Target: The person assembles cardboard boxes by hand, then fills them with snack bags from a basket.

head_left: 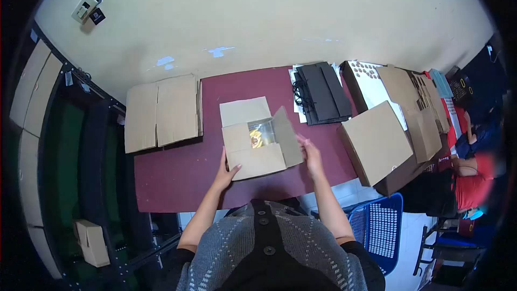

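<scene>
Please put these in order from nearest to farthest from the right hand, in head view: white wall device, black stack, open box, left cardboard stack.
1. Open box, just left of the right hand.
2. Black stack, ahead of it.
3. Left cardboard stack, beyond the box.
4. White wall device, upper left.

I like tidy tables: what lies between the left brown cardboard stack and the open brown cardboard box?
Only bare maroon tabletop separates the stack and box, as the head view shows.
</scene>
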Demonstrator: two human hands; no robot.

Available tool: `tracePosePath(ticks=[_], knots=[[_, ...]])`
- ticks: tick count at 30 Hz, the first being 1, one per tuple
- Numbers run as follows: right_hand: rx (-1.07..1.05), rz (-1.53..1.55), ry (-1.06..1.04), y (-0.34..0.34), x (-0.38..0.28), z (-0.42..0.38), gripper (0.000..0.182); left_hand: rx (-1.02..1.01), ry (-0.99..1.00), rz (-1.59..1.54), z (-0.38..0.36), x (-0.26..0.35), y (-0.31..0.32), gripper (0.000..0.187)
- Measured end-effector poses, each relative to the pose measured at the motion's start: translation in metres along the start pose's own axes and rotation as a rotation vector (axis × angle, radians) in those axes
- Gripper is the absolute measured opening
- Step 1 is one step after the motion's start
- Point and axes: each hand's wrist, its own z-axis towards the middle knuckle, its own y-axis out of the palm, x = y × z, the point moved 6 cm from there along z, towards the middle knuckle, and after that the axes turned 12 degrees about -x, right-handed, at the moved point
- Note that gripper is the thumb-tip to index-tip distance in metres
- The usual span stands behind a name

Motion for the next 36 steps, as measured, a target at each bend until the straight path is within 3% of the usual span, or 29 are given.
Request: tracePosePath(ticks=[2,3,5,7,9,11,12,13,16,18,21,23,25,26,28,29,31,33,35,36], knots=[[-0.222,-0.834,-0.248,0.031,-0.017,0.001,0.035,-0.015,-0.031,-0.022,-0.003,0.012,-0.001,0.094],[-0.238,-0.832,-0.252,0.040,-0.021,0.001,0.035,-0.032,-0.086,0.047,-0.003,0.015,-0.002,0.092],[-0.404,-1.317,-0.526,0.072,-0.022,-0.011,0.031,-0.029,-0.138,0.116,0.003,0.017,-0.013,0.091],[-0.519,-1.298,-0.558,0.080,-0.002,-0.011,0.029,-0.179,-0.136,0.121,0.014,0.021,-0.017,0.087],[-0.631,-1.280,-0.583,0.082,0.009,-0.014,0.027,-0.195,-0.157,0.112,0.027,0.031,-0.024,0.084],[-0.740,-1.240,-0.576,0.085,0.002,-0.024,0.023,-0.397,-0.162,0.310,0.040,0.042,-0.017,0.080],[-0.876,-1.162,-0.415,0.086,-0.004,-0.024,0.020,-0.459,-0.169,0.253,0.049,0.047,-0.007,0.078],[-0.894,-1.159,-0.416,0.084,-0.003,-0.025,0.020,-0.541,-0.203,0.231,0.058,0.046,0.004,0.075],[-0.884,-0.884,-0.267,0.070,-0.001,-0.024,0.019,-0.513,-0.217,0.296,0.081,0.042,0.047,0.078],[-0.877,-0.792,-0.215,0.058,0.002,-0.017,0.020,-0.122,-0.276,1.155,0.076,0.077,0.079,0.090],[-0.796,-0.753,-0.193,0.025,0.011,-0.001,0.025,0.054,-0.101,1.173,0.076,0.074,0.102,0.099],[-0.340,-0.805,-0.425,-0.006,-0.014,0.020,0.026,0.085,-0.105,1.184,0.074,0.073,0.106,0.094],[-0.069,-1.054,-0.551,-0.033,-0.029,0.041,0.034,0.142,-0.044,1.211,0.074,0.075,0.108,0.085],[-0.065,-1.055,-0.551,-0.036,-0.029,0.051,0.034,0.129,-0.019,1.157,0.074,0.079,0.109,0.079],[-0.157,-0.797,-0.024,-0.061,0.001,0.078,0.045,0.125,-0.030,1.173,0.076,0.079,0.111,0.079],[-0.247,-0.753,-0.075,-0.058,0.006,0.085,0.053,0.124,-0.046,1.187,0.079,0.078,0.114,0.079],[-0.346,-0.745,0.032,-0.055,-0.006,0.088,0.051,0.117,-0.041,1.163,0.084,0.080,0.121,0.074],[-0.407,-0.688,-0.011,-0.045,-0.022,0.082,0.047,0.166,-0.034,1.223,0.082,0.072,0.121,0.071],[-0.569,-0.835,-0.025,-0.026,-0.029,0.069,0.045,0.127,0.036,1.203,0.077,0.077,0.125,0.068],[-0.541,-0.914,-0.016,-0.017,-0.032,0.058,0.047,0.100,0.038,1.168,0.075,0.080,0.125,0.066]])
